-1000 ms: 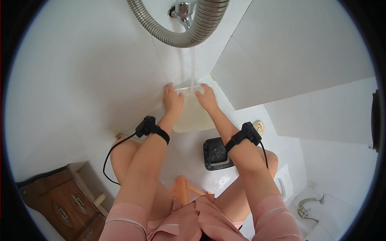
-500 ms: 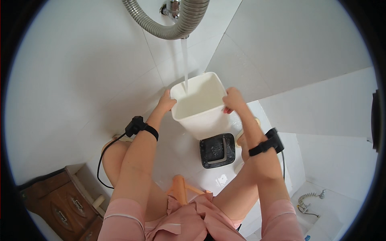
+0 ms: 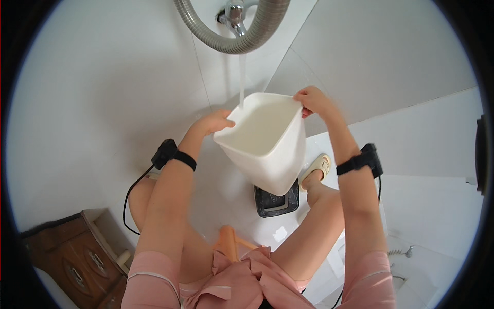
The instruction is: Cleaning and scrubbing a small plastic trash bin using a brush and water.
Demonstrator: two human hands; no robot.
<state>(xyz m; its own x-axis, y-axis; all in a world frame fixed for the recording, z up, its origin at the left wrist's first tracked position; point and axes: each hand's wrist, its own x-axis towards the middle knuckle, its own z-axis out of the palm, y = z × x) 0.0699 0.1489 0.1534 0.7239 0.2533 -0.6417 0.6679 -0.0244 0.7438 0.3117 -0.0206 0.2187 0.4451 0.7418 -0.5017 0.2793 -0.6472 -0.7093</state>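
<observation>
A white plastic tub (image 3: 267, 141), square-mouthed and tapering toward its base, is held up in the middle of the view, tilted so its open mouth faces the person. A thin stream of water (image 3: 241, 77) falls from a metal tap (image 3: 234, 11) at the far wall onto the tub's far rim. The left hand (image 3: 215, 122) grasps the rim at its left corner, fingers curled over the edge; the right hand (image 3: 314, 100) pinches the far right corner. Each wrist carries a black band, the left one trailing a cable. A grey ribbed hose (image 3: 234, 38) loops around the tap. Below the tub a dark floor drain (image 3: 278, 200) sits in the white tiled floor (image 3: 234, 206), with a foot in a pale sandal (image 3: 315, 171) just to its right. A wooden cabinet (image 3: 69, 257) stands near left. Likely risks: the wet rim could slip from two corner grips as water adds weight, and the tilt may spill water onto the person's legs. Whether water is pooling inside cannot be told, and the tub hides part of the drain.
</observation>
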